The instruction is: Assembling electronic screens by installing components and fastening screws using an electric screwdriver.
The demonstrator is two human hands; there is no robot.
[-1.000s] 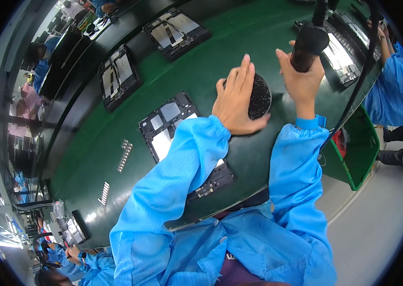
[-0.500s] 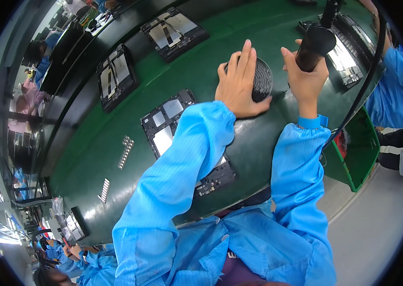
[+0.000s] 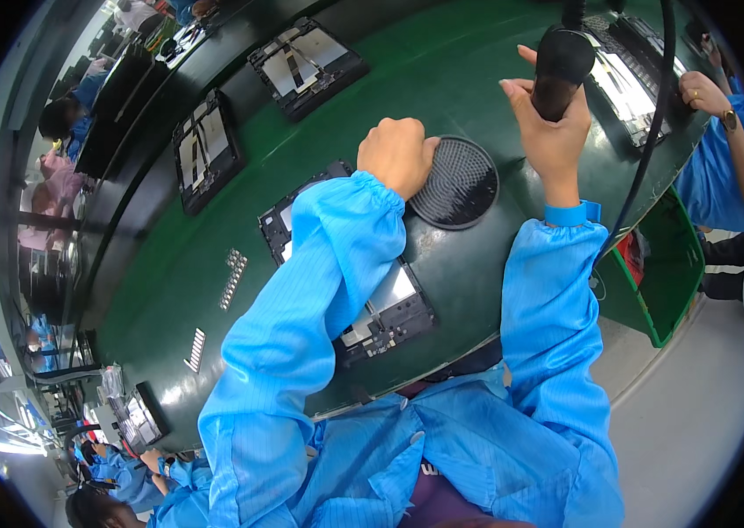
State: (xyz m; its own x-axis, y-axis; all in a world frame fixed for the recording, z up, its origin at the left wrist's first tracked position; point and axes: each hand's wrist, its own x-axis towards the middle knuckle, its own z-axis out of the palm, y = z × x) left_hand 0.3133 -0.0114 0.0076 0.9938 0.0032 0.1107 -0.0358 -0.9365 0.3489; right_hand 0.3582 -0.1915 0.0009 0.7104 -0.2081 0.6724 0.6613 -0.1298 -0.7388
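Note:
My left hand point(image 3: 396, 158) is closed, with its knuckles up and its thumb by the rim of a round black dish point(image 3: 464, 167). The dish has a dotted inner surface with small dark pieces gathered on it; whatever the curled fingers hold is hidden. My right hand point(image 3: 552, 132) grips a black electric screwdriver point(image 3: 563, 66), whose tip I cannot see. Under my left forearm lies an opened tablet-like device point(image 3: 394, 312) with silver plates and black frame, partly covered by the sleeve.
Two similar opened devices point(image 3: 306, 66) point(image 3: 206, 150) lie at the far left. Two small strips of parts point(image 3: 233, 280) point(image 3: 196, 350) rest on the green table point(image 3: 161, 290). At right are more devices point(image 3: 623, 92), a cable point(image 3: 653, 141), a co-worker's hand point(image 3: 702, 92) and a green bin point(image 3: 671, 282).
My left hand has drawn back leftward off the dish, and its spread fingers have curled in. More of the dish shows. A co-worker's hand has appeared at the right.

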